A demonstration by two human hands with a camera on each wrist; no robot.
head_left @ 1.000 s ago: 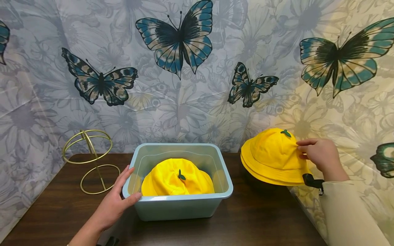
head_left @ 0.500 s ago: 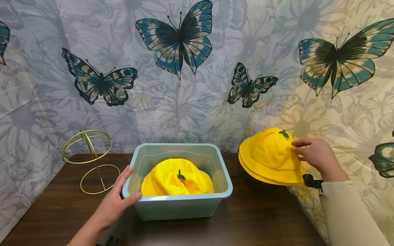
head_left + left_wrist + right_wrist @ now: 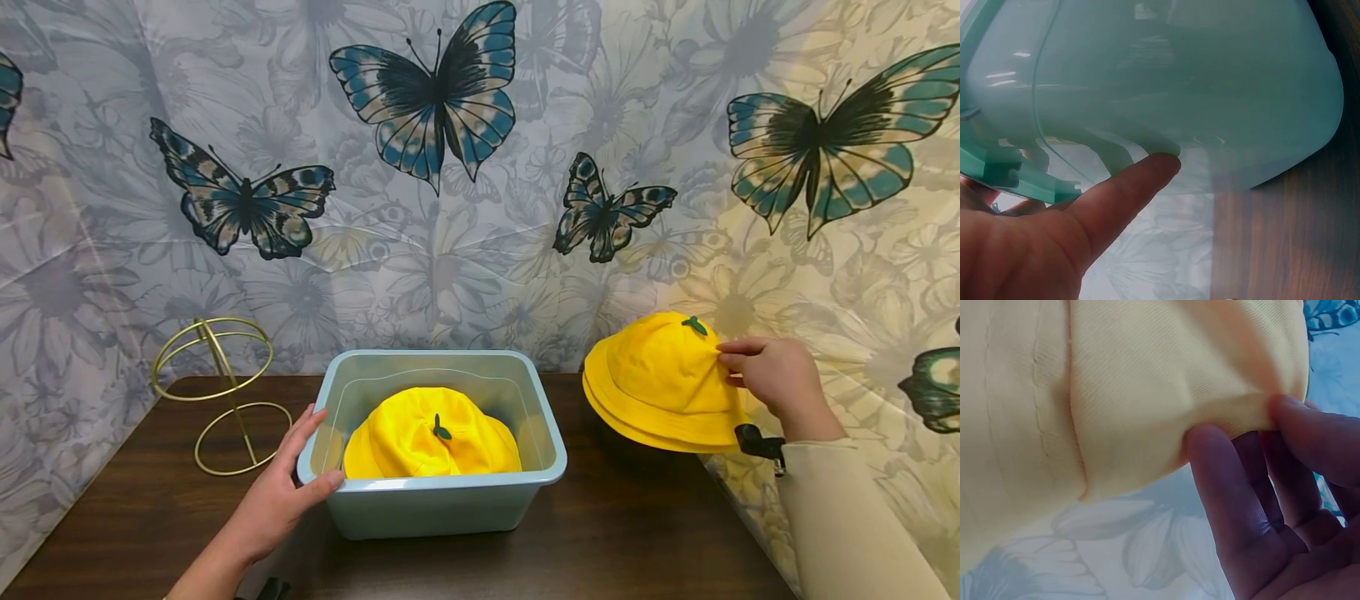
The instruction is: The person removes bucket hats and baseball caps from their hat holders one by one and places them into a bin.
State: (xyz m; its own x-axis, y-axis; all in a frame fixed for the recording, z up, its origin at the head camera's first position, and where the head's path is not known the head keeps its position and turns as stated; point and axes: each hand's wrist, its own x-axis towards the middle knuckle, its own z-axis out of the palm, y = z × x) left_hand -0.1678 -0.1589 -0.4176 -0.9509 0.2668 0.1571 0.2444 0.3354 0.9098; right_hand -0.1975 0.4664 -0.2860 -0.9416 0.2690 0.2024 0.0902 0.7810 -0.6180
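My left hand (image 3: 281, 492) holds the front left corner of a pale blue-green plastic bin (image 3: 442, 504), fingertips over the rim. In the left wrist view, one straight finger lies along the bin's outer wall (image 3: 1254, 87). Inside the bin sits a yellow hat (image 3: 420, 425) with a green leaf tab on its crown. At the right, my right hand (image 3: 783, 379) pinches the crown side of another yellow bucket hat (image 3: 660, 375), which tilts, its brim doubled at the lower edge. Between thumb and finger, the right wrist view shows the hat's cloth (image 3: 1141, 394) drawn into a fold.
A gold wire stand (image 3: 232, 392) of round rings stands left of the bin on the dark wooden table (image 3: 150, 508). Behind everything hangs a butterfly-print cloth (image 3: 465, 267). Below the right-hand hat, the table's right edge runs toward the front.
Half a second ago, the right thumb and finger were spread wider at the hat; now they pinch it. The right-hand hat has shifted slightly left overall. The left hand and bin stay put.
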